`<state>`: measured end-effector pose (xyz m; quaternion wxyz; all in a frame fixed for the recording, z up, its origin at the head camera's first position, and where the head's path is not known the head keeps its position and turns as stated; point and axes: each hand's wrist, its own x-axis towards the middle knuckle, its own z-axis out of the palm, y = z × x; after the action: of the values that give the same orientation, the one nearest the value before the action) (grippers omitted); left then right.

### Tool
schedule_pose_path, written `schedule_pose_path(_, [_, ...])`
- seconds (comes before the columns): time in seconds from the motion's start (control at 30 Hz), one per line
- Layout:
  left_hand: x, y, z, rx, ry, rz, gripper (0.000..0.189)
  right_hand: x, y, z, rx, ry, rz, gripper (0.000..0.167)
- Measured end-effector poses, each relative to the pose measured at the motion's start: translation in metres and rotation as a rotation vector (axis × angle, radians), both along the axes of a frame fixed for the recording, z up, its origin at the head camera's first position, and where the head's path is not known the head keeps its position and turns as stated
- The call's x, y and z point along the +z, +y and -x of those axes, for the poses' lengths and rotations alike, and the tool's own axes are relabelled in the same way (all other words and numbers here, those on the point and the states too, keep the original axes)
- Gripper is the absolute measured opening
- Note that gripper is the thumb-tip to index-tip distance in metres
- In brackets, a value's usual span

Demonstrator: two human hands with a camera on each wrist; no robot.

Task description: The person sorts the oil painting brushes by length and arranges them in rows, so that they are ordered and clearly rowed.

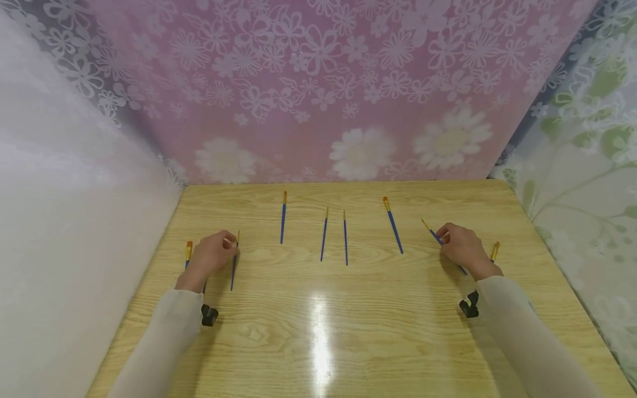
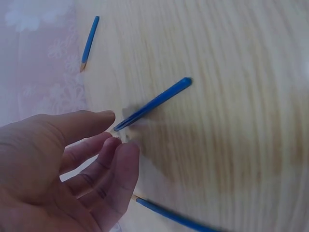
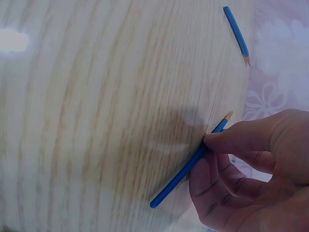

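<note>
My left hand (image 1: 211,254) is over the left part of the table, its thumb and fingertips at the metal collar of a thin blue paintbrush (image 1: 233,272). In the left wrist view that paintbrush (image 2: 157,102) slants away from the fingertips, which hide its bristles. On the right side, my right hand (image 1: 463,246) pinches another thin blue paintbrush (image 1: 434,236) between thumb and fingers. Its pale tip points up and left in the head view. The right wrist view shows the blue handle (image 3: 177,178) running out below the thumb, with its shadow close beside it.
Between the hands lie several more brushes: a flat one (image 1: 283,224), two thin ones (image 1: 324,239) side by side, and an angled one (image 1: 394,229). Wider brushes (image 1: 188,250) lie partly behind each forearm. Floral-patterned walls (image 1: 318,110) border the wooden table (image 1: 278,331).
</note>
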<state>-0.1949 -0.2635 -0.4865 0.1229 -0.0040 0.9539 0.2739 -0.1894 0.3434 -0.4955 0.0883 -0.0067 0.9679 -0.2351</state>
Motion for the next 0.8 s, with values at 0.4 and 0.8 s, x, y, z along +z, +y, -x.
schedule_pose_path(0.4, [-0.0054, 0.0032, -0.0048, -0.02, -0.011, 0.007, 0.039, -0.0001, -0.0019, -0.0006, -0.013, -0.017, 0.008, 0.033])
schedule_pose_path(0.8, [0.0037, 0.0059, -0.0074, -0.094, 0.002, 0.096, 0.035, 0.0027, -0.0051, -0.0011, -0.009, -0.02, -0.01, 0.032])
